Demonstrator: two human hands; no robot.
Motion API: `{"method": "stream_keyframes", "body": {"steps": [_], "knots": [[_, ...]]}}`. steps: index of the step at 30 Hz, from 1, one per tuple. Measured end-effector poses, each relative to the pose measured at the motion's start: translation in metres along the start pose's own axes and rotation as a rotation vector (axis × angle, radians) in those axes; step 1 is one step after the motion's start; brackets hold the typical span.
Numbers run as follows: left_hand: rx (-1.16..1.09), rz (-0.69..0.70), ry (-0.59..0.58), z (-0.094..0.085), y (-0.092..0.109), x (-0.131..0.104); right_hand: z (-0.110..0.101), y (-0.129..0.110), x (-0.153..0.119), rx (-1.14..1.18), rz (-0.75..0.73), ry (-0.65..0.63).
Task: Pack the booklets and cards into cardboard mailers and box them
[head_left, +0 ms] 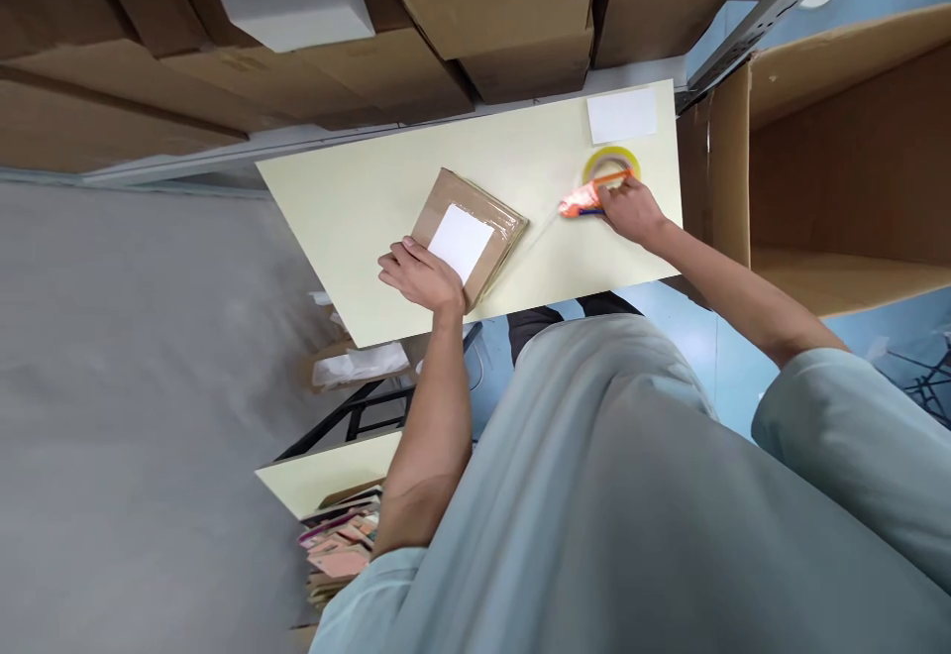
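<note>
Cardboard parcel [491, 253] could swivel under a one-sided hold

It lies near the middle of the bench [357, 183], white label [462, 240] up. The left hand [422, 273] rests flat over its left corner, fingers extended past the edge, so a hard sideways pull could turn it. The right hand [631, 210] grips an orange tape dispenser [581, 202], well apart to the right. A faint clear strip seems to run between the two; if it is tape, slack could let it fold or stick to the bench.

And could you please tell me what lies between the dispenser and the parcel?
In the head view, a clear tape strip runs from the dispenser toward the parcel, over the table.
</note>
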State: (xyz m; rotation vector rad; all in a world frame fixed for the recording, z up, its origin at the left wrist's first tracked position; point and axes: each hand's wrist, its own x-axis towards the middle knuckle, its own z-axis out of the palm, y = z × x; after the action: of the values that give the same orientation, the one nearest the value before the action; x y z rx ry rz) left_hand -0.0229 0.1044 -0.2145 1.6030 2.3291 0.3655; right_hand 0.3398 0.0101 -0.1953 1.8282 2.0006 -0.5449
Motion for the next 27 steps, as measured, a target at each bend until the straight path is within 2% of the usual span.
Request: {"method": "stream_keyframes", "body": {"steps": [2, 4, 7, 11, 13, 15, 17, 21, 24, 27], "knots": [[-0.009, 0.029, -0.011, 0.000, 0.001, 0.000, -0.011, -0.010, 0.038, 0.035, -0.012, 0.042], [-0.028, 0.069, -0.027, -0.001, -0.001, 0.001, -0.018, -0.025, 0.068, 0.025, -0.069, 0.032], [-0.058, 0.153, -0.077, -0.007, -0.008, 0.010, -0.021, -0.045, 0.085, -0.017, -0.180, 0.009], [-0.063, 0.323, -0.228, -0.021, -0.017, 0.035, -0.014, -0.066, 0.061, -0.096, -0.280, -0.067], [-0.070, 0.410, -0.310, -0.027, -0.014, 0.043, -0.009, -0.084, 0.040, -0.112, -0.318, -0.091], [-0.091, 0.495, -0.364, -0.029, -0.007, 0.039, -0.003, -0.111, 0.022, -0.092, -0.346, -0.089], [-0.115, 0.578, -0.393, -0.027, 0.002, 0.021, 0.003, -0.140, 0.006, -0.042, -0.349, -0.091], [-0.130, 0.667, -0.408, -0.019, 0.006, -0.039, 0.014, -0.184, -0.016, 0.081, -0.316, -0.091], [-0.104, 0.715, -0.422, -0.016, -0.003, -0.069, 0.023, -0.191, -0.027, 0.113, -0.322, -0.072], [-0.082, 0.784, -0.472, -0.015, -0.014, -0.074, 0.031, -0.186, -0.037, 0.120, -0.340, -0.074]]}}
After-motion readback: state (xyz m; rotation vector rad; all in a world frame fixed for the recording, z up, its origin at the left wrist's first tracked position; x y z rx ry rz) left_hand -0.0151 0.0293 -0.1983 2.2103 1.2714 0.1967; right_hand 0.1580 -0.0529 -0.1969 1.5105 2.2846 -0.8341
